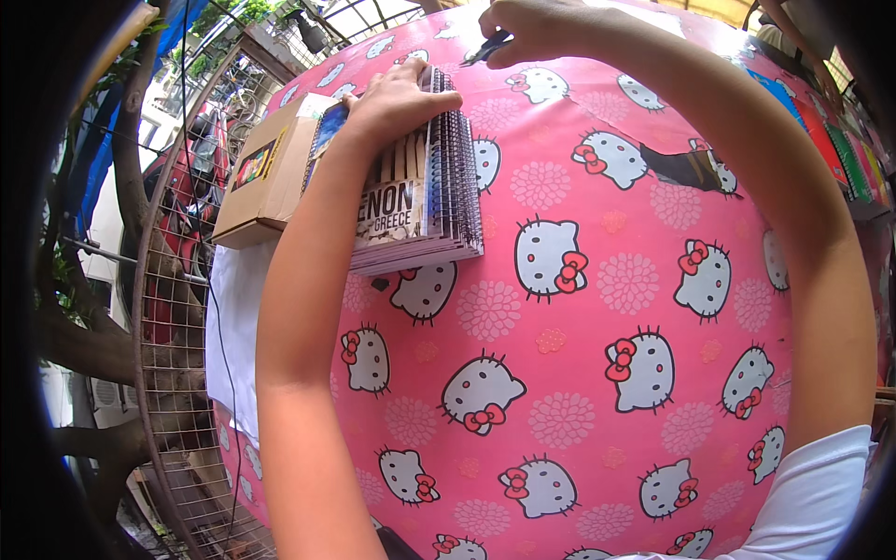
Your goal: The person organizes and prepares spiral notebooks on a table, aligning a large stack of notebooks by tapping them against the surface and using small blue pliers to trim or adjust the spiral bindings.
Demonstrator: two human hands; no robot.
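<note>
My left hand (397, 103) rests on top of a stack of spiral-bound notebooks (401, 201), its fingers spread and the thumb reaching over the wire coils on the right side. The upper notebook has a brown and white picture cover with large dark lettering. At the far edge of the table, my right hand (532, 33) is closed around a small black tool (487, 49) with a narrow tip pointing left. Most of that tool is inside my fingers, so its kind is unclear. The tip is apart from the notebooks.
A brown cardboard box (271, 173) stands left of the notebooks, above white sheets (233, 327). A pink tablecloth (551, 341) with cat faces covers the table. A dark patch (686, 168) lies beside my right forearm. Colourful notebooks (826, 140) lie far right. A wire fence (173, 373) borders the left.
</note>
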